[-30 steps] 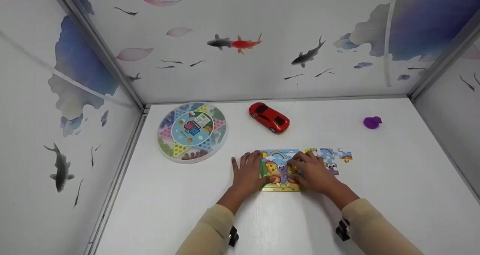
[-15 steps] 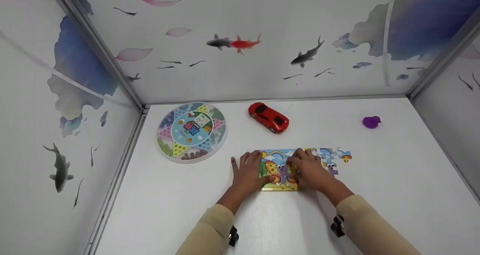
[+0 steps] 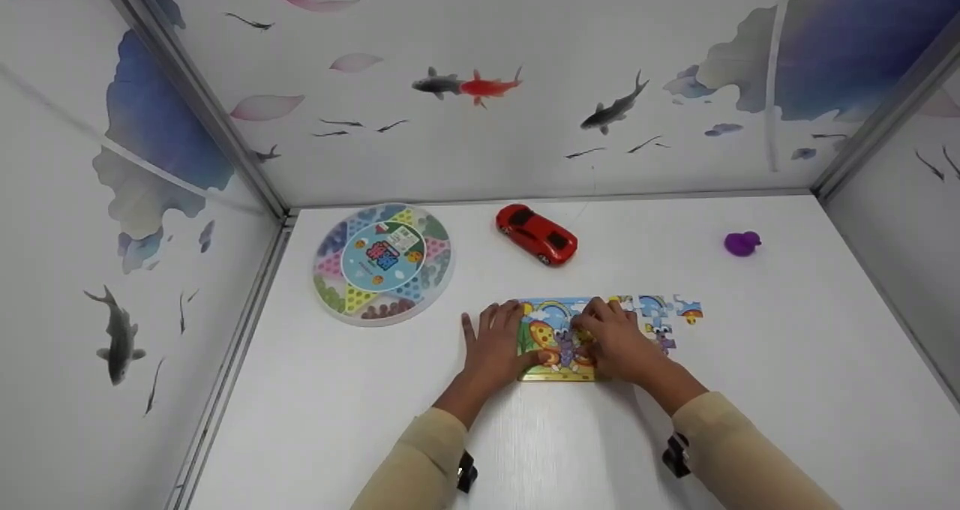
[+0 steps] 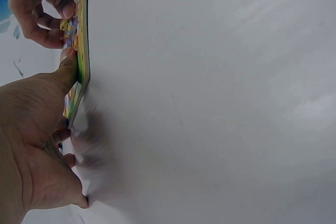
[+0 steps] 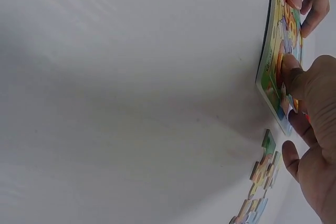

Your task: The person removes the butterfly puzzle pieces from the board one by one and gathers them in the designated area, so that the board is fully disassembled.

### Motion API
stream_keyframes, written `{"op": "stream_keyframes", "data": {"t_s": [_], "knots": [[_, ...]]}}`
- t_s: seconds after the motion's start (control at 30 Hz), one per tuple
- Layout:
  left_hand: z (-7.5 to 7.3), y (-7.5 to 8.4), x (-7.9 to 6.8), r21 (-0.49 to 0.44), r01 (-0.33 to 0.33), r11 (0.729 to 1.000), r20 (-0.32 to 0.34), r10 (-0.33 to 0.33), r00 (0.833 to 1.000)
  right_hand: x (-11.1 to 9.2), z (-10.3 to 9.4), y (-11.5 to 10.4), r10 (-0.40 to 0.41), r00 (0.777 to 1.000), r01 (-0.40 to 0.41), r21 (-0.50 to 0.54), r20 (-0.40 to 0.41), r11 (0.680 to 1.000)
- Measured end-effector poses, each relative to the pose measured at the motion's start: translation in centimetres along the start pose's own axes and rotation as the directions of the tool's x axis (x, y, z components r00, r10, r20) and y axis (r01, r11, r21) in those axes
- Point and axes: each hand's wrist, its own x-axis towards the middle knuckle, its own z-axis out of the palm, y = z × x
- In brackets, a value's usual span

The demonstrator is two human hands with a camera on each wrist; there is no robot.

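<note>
A framed jigsaw puzzle [image 3: 556, 378] with a butterfly and rainbow picture lies flat in the middle of the table. My left hand [image 3: 495, 346] rests at its left edge, fingers extended onto the table and thumb pressing the picture's lower left. Over the right part of the picture, my right hand [image 3: 621, 345] pinches a small puzzle piece [image 4: 64, 25] between curled thumb and fingers. That piece is mostly hidden behind the fingers. Just right of the frame lie several loose puzzle pieces [image 3: 654, 307], partly covered by the right hand in the head view.
Behind the puzzle stands a red toy car [image 3: 537, 234]. A round Chinese checkers set [image 3: 384, 264] lies at the back left, and a small purple toy duck [image 3: 742, 244] sits at the back right. Printed wall panels [image 3: 525, 142] border the white table [image 3: 360, 420].
My right hand has shifted slightly left over the puzzle, its fingers drawing closer together around the piece. The left hand stays in place.
</note>
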Motion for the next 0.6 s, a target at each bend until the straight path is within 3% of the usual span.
{"op": "stream_keyframes", "data": {"t_s": [0.33, 0.6], "knots": [[-0.23, 0.04, -0.23, -0.004, -0.011, 1.000, -0.016, 0.011, 1.000, -0.43, -0.21, 0.19, -0.092, 0.996, 0.090, -0.131, -0.006, 0.987], [-0.35, 0.14, -0.18, -0.002, -0.009, 1.000, 0.001, 0.009, 1.000, -0.90, -0.81, 0.83, -0.128, 0.991, 0.121, -0.142, -0.043, 0.983]]}}
